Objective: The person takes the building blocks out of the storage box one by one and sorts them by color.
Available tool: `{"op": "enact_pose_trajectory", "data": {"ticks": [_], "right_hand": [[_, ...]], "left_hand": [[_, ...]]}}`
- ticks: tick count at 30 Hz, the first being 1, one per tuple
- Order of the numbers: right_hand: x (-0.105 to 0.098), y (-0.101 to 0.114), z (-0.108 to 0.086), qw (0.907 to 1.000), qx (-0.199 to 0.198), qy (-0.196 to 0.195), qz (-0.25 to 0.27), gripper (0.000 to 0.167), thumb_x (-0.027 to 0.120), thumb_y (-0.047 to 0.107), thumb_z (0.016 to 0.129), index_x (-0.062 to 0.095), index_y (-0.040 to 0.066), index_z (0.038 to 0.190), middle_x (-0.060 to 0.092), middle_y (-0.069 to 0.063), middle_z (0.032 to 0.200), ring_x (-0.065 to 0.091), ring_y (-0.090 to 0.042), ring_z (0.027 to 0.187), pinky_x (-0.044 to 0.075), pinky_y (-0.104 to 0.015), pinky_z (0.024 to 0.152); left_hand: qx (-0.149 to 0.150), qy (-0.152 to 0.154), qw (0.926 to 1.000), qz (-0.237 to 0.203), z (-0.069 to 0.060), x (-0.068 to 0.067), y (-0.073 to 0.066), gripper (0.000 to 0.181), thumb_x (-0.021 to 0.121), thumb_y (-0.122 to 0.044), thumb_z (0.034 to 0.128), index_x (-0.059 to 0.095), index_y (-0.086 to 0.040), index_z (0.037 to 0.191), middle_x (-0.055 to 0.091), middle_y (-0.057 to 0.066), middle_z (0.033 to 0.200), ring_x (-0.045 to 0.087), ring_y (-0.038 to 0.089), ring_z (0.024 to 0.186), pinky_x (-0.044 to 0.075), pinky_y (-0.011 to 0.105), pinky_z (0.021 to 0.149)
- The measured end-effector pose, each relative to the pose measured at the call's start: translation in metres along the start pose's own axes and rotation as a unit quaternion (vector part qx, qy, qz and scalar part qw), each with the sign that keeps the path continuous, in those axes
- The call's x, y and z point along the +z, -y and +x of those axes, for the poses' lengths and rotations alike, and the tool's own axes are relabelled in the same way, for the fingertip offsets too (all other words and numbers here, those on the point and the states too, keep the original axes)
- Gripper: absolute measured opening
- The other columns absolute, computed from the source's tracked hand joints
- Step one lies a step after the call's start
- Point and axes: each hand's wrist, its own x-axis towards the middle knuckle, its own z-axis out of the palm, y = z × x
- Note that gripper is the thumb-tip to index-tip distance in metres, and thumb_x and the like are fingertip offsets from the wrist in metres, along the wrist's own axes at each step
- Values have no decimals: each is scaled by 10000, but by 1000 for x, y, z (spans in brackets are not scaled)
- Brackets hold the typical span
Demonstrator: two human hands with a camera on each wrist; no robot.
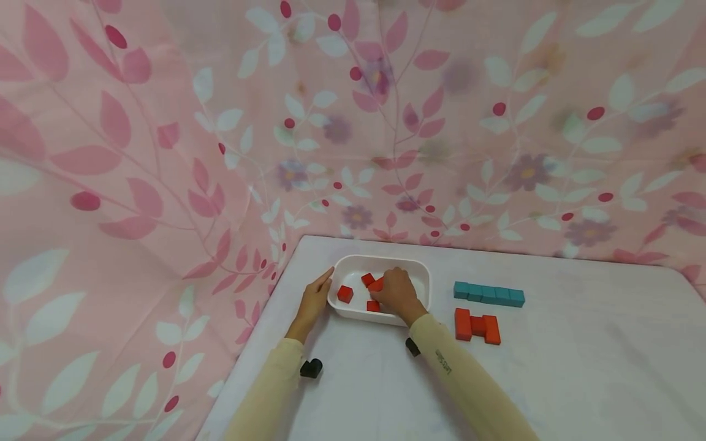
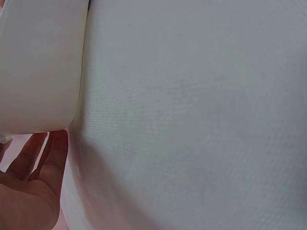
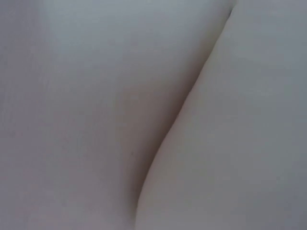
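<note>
Head view: I see the right hand [image 1: 399, 291] reaching into the white tray [image 1: 353, 314], fingers curled on a red block [image 1: 376, 285]; three red cubes [image 1: 345, 294] sit around it. Left hand [image 1: 313, 301]: fingers fairly straight, touching the tray's left end. On the bench [image 1: 579, 361] to its right I have a teal row [image 1: 489, 294], with red blocks [image 1: 463, 324] nearer the person. Right wrist view: blurred.
</note>
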Motion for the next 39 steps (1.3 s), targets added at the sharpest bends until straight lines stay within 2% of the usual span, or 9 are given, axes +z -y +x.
{"op": "enact_pose_trajectory", "data": {"ticks": [5, 12, 16, 22, 27, 33, 39], "right_hand": [[-7, -10, -5, 9991, -168, -142, 359, 321, 812, 254, 766, 645, 33, 930, 528, -45, 848, 489, -203, 807, 482, -276, 663], [-34, -20, -14, 9974, -539, -123, 463, 603, 860, 273, 725, 642, 39, 1236, 574, -46, 1073, 512, -215, 1009, 545, -358, 862], [-56, -28, -21, 9961, -749, -136, 436, 679, 861, 272, 722, 606, 46, 1309, 574, -56, 1132, 516, -233, 1055, 534, -406, 908], [-86, -47, -44, 9939, -1026, -125, 379, 776, 877, 286, 687, 561, 60, 1360, 555, -49, 1209, 531, -250, 1091, 552, -419, 875], [-105, -71, -70, 9937, -1042, -90, 393, 811, 878, 283, 692, 531, 57, 1390, 529, -49, 1241, 528, -284, 1106, 576, -423, 811], [-124, -108, -93, 9934, -1147, -84, 20, 741, 865, 286, 709, 572, 51, 1348, 536, -62, 1238, 529, -276, 1108, 570, -439, 825], [-142, -137, -117, 9937, -1111, -161, -34, 672, 830, 194, 713, 583, 2, 1308, 546, -87, 1222, 566, -297, 1048, 583, -424, 770]], "left_hand": [[0, 41, 10000, 42, 0, 0, 0, 392, 492, -223, 1034, 528, -229, 1424, 459, 49, 1473, 356, 234, 1394, 273, 441, 1143], [-28, 51, 10000, 46, -1, -2, -1, 396, 485, -220, 1038, 517, -221, 1433, 453, 46, 1478, 348, 233, 1399, 271, 442, 1145], [-36, 73, 10000, 5, -1, -3, -1, 402, 487, -219, 1037, 510, -206, 1438, 451, 45, 1479, 342, 230, 1403, 265, 440, 1148], [57, 107, 9999, -49, 0, -2, 1, 403, 483, -203, 1038, 506, -190, 1440, 452, 54, 1478, 342, 235, 1403, 262, 441, 1148], [126, 144, 9998, -19, 1, -2, 2, 405, 475, -205, 1041, 498, -173, 1445, 449, 52, 1481, 341, 233, 1404, 259, 439, 1150], [53, 138, 9999, 50, 2, -2, 1, 399, 476, -227, 1042, 507, -214, 1439, 449, 48, 1481, 343, 231, 1403, 266, 437, 1147], [51, 134, 9999, 96, -1, -4, -1, 400, 474, -232, 1041, 507, -211, 1440, 446, 53, 1483, 342, 236, 1404, 262, 439, 1149]]}}
